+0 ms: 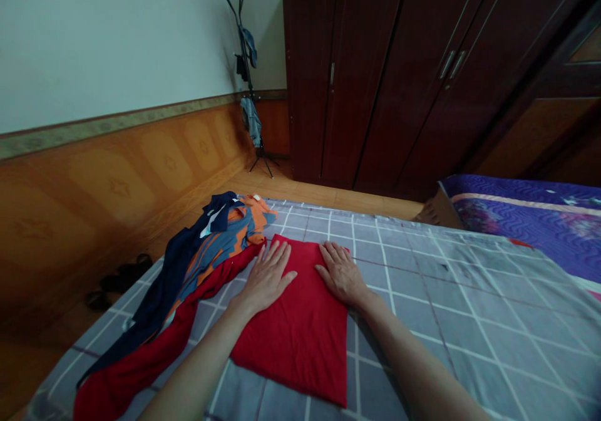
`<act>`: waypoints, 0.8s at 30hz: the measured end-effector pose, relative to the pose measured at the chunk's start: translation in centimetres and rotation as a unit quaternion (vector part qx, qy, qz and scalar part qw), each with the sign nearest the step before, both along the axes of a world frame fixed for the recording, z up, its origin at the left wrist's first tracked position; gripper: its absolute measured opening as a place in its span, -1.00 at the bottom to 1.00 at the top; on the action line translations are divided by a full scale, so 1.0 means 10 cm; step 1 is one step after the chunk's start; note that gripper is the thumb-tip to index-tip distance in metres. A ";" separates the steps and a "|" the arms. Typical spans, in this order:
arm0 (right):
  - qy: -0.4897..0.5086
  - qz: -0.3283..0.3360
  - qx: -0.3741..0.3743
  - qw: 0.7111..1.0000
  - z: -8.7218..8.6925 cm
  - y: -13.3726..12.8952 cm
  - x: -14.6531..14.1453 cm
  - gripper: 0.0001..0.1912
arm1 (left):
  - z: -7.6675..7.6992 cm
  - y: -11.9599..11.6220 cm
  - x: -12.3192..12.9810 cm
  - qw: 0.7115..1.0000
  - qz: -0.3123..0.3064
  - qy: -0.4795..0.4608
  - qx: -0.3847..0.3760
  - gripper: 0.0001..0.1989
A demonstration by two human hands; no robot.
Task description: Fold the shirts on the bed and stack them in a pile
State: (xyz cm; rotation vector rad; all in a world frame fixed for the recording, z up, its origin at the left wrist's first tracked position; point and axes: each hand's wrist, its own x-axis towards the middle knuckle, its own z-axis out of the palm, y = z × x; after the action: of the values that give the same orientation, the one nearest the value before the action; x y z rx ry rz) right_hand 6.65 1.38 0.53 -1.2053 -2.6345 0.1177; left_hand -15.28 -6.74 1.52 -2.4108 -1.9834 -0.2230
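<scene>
A red garment (300, 339), folded into a flat rectangle, lies on a bed with a grey checked sheet (408, 321). My left hand (267, 277) rests flat on its upper left edge, fingers stretched out and thumb apart. On the upper right edge lies my right hand (342, 274), palm down with the fingers extended. Neither hand grips the cloth. To the left of my left hand is a loose row of clothes: a red garment (141, 364), a dark navy one (164, 296) and a grey and orange shirt (218, 242).
Beyond the bed stands a dark red wardrobe (366, 83). A coat rack (248, 83) with hanging items is in the corner. Dark shoes (124, 277) lie on the floor at left. A purple bedcover (526, 220) is at right.
</scene>
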 end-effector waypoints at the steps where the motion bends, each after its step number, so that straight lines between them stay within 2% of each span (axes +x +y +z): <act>1: -0.001 0.001 0.001 1.000 0.00 0.00 0.00 -0.40 | 0.00 -0.01 0.00 1.000 -0.017 -0.002 -0.007 -0.41; 2: -0.001 0.002 0.002 1.000 -0.01 0.00 0.00 -0.40 | 0.01 -0.02 0.00 1.000 -0.014 -0.002 -0.015 -0.41; 5: 0.002 0.005 -0.002 1.000 0.00 0.00 0.00 -0.40 | 0.07 -0.08 0.04 0.997 0.075 0.013 -0.020 -0.41; 6: 0.004 0.003 -0.003 1.000 0.00 -0.01 0.00 -0.40 | 0.09 -0.12 0.07 0.996 0.087 0.016 -0.015 -0.40; 7: 0.007 0.000 -0.002 1.000 0.02 -0.02 0.00 -0.40 | 0.12 -0.17 0.11 0.997 0.074 0.016 -0.012 -0.39; 9: 0.017 -0.003 0.008 1.000 0.05 -0.07 -0.03 -0.42 | 0.14 -0.32 0.24 1.000 -0.003 0.014 -0.015 -0.35; 11: 0.031 0.022 0.021 0.999 0.08 -0.15 -0.09 -0.42 | 0.11 -0.50 0.36 0.998 -0.063 0.016 -0.016 -0.29; 12: 0.037 0.048 0.022 0.998 0.08 -0.19 -0.12 -0.42 | 0.07 -0.59 0.39 0.997 -0.070 0.020 -0.012 -0.26; 15: 0.033 0.113 0.001 0.993 0.07 -0.28 -0.19 -0.38 | -0.08 -0.81 0.30 0.999 -0.026 0.026 0.005 -0.25; 18: 0.022 0.089 -0.018 0.996 0.04 -0.28 -0.21 -0.31 | -0.18 -0.99 0.02 0.998 0.049 0.030 0.013 -0.30; 21: 0.017 0.069 -0.019 0.997 0.03 -0.25 -0.19 -0.29 | -0.13 -1.14 -0.12 0.993 0.104 0.044 0.045 -0.32; 24: 0.013 0.070 -0.017 0.997 0.04 -0.24 -0.18 -0.30 | 0.01 -1.23 0.12 0.996 0.055 0.048 0.045 -0.30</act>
State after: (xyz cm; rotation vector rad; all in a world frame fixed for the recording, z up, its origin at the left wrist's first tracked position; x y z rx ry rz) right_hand 4.81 -0.99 0.94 -1.0202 -2.7030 0.2028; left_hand -14.06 -18.99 1.61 -2.2064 -2.0116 -0.1882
